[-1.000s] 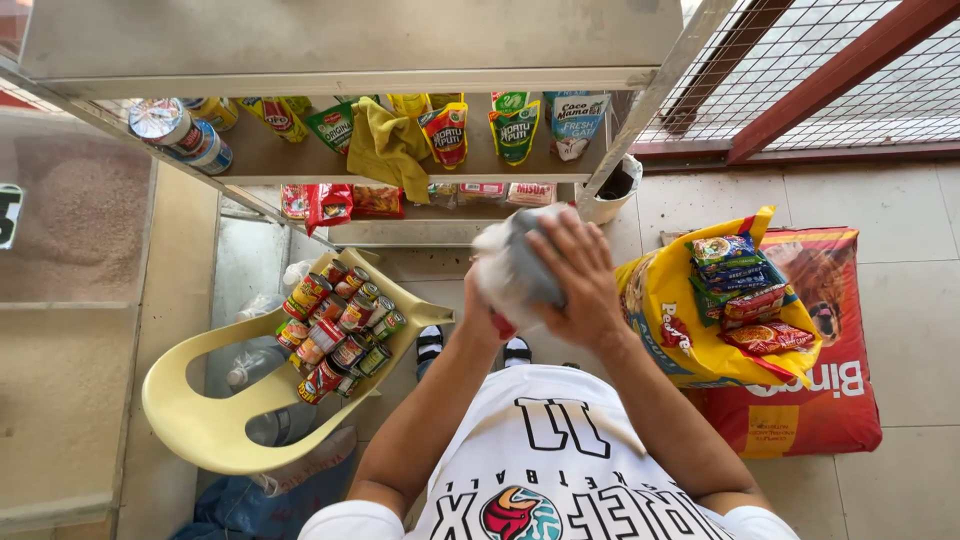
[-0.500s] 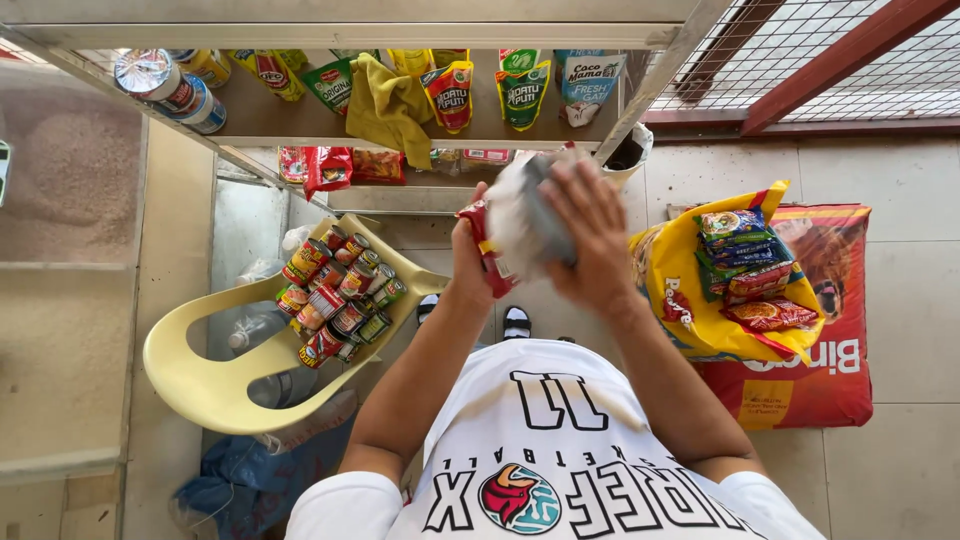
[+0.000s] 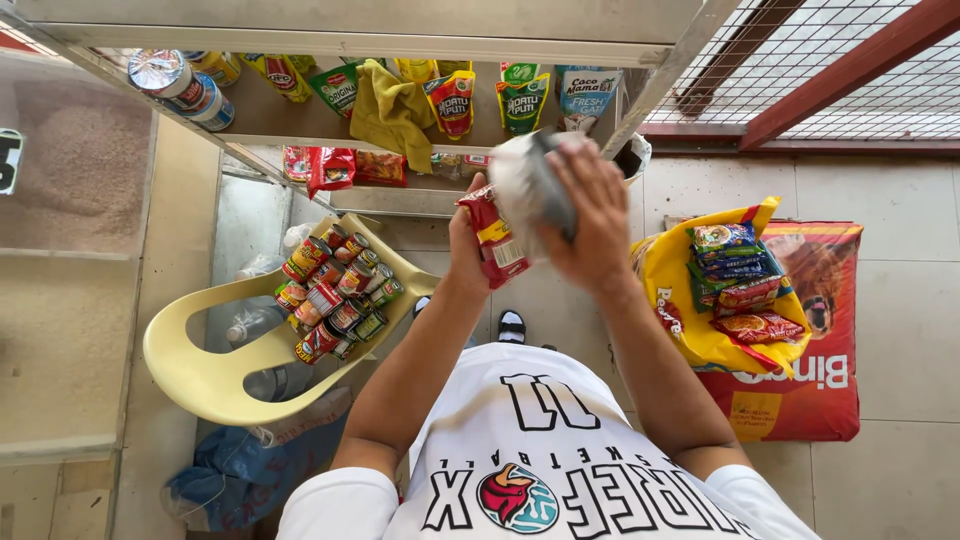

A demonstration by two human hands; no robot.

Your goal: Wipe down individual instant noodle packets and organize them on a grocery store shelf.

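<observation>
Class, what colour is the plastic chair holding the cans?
The plastic chair is pale yellow, seen best in the head view, its only view.

Upper frame: metal shelf [image 3: 300,120] carries tins [image 3: 180,85] at left, then standing pouches [image 3: 450,100] and a yellow cloth [image 3: 392,112]; lower tier holds red packets [image 3: 330,165]. Left of centre: yellow plastic chair [image 3: 200,370], seat packed with cans [image 3: 335,295]. Tiled floor [image 3: 900,190], right: red sack [image 3: 810,390] lying flat, yellow bag [image 3: 690,320] of snack packets [image 3: 745,280] on it. Lower left: blue bag [image 3: 230,480].
</observation>
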